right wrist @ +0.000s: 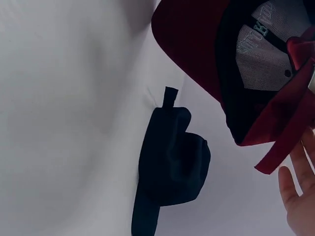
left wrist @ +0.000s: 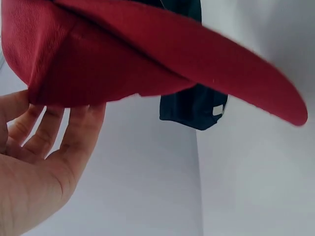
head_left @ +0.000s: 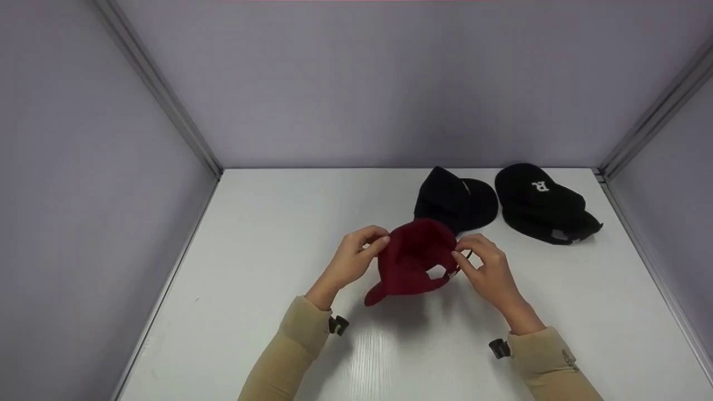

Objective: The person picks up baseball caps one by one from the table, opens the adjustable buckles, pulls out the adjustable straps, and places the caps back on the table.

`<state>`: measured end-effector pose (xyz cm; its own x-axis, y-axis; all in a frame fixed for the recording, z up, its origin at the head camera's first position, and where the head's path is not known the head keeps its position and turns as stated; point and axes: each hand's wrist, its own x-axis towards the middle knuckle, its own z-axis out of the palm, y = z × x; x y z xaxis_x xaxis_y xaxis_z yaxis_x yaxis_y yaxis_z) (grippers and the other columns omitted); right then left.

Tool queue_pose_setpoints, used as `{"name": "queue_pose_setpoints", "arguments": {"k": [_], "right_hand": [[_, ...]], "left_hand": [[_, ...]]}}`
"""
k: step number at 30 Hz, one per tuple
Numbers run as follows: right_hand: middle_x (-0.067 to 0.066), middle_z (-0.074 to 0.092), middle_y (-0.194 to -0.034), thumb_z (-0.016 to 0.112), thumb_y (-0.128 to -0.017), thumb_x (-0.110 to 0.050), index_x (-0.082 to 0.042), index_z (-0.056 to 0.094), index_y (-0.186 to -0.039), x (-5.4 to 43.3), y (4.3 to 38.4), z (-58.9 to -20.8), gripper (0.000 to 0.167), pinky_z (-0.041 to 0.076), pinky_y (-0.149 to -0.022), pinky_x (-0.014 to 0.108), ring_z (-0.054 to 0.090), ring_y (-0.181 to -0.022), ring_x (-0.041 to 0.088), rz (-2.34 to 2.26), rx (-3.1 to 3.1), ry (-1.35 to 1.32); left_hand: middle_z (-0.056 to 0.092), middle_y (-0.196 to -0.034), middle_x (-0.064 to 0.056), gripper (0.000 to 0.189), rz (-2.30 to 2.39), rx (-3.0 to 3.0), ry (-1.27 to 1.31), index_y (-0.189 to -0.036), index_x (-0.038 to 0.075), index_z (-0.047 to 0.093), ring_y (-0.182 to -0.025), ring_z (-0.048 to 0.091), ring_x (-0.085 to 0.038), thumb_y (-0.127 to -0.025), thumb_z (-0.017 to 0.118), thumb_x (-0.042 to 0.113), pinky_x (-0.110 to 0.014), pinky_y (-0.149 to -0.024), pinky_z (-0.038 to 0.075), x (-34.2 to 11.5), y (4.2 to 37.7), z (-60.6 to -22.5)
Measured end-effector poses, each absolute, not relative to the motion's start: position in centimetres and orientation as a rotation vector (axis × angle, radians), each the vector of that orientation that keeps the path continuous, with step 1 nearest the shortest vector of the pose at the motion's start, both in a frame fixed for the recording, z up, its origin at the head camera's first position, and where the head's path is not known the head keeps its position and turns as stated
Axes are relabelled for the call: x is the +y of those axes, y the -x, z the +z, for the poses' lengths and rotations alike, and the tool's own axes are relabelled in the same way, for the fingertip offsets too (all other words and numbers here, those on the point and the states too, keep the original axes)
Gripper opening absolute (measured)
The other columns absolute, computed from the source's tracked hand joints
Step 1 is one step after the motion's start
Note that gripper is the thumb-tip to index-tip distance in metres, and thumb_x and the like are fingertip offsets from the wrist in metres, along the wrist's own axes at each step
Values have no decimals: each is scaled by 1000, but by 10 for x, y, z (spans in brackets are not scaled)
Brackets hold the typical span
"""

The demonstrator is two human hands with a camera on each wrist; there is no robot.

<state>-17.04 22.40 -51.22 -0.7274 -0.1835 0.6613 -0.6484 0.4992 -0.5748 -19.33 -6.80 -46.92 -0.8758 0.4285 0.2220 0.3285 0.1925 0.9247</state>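
A red baseball cap (head_left: 401, 275) is held up over the white table, its shadow below it. My left hand (head_left: 352, 259) pinches the cap's left edge between thumb and fingers. On the opposite side, my right hand (head_left: 487, 273) pinches the edge near the back opening. The brim (left wrist: 236, 69) slants down across the left wrist view. From the right wrist view I see into the cap, with its dark sweatband and pale mesh lining (right wrist: 263, 64); a red strap end (right wrist: 275, 157) hangs loose beside my right fingers.
Just behind the red cap lies a dark cap (head_left: 443, 195), brim to the right. A black cap with a white letter (head_left: 521, 203) lies at the table's back right. Grey panels (head_left: 362, 83) wall in the back and both sides of the table (head_left: 267, 223).
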Motion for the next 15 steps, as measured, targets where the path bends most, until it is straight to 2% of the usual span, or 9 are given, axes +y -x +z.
{"name": "queue_pose_setpoints", "arguments": {"k": [3,6,8,12,15], "right_hand": [[11,65,-104,73,-79,15,-6,67,-85,222,170,-505,22,45,-78,18,61,-94,24,1220,-2174,-721],[17,66,-104,69,-79,18,-3,65,-83,218,165,-491,22,45,-82,17,62,-96,25,1316,-2169,-735],[17,66,-99,67,-81,18,1,65,-86,214,160,-480,18,48,-77,16,63,-91,21,1395,-2191,-724],[15,65,-89,63,-87,14,6,65,-92,205,151,-460,9,51,-54,19,64,-77,12,1545,-2264,-624],[13,65,-85,63,-90,9,7,66,-92,200,149,-454,4,52,-52,23,63,-73,10,1624,-2306,-498]], "left_hand": [[66,-95,-5,19,1822,2275,-711,-108,1,66,-85,64,-15,-102,55,16,-32,-76,56,-72,196,-470],[64,-94,-4,20,1832,2225,-655,-107,0,65,-83,63,-15,-103,53,16,-33,-74,56,-75,198,-471],[63,-93,-3,21,1821,2217,-623,-107,0,65,-82,61,-15,-103,53,17,-33,-73,55,-77,201,-473],[62,-93,-3,22,1815,2219,-575,-108,0,65,-81,59,-14,-103,54,18,-31,-72,54,-80,206,-478],[63,-96,-5,21,1830,2278,-561,-108,0,66,-82,61,-15,-101,56,18,-32,-73,54,-83,208,-480]]}}
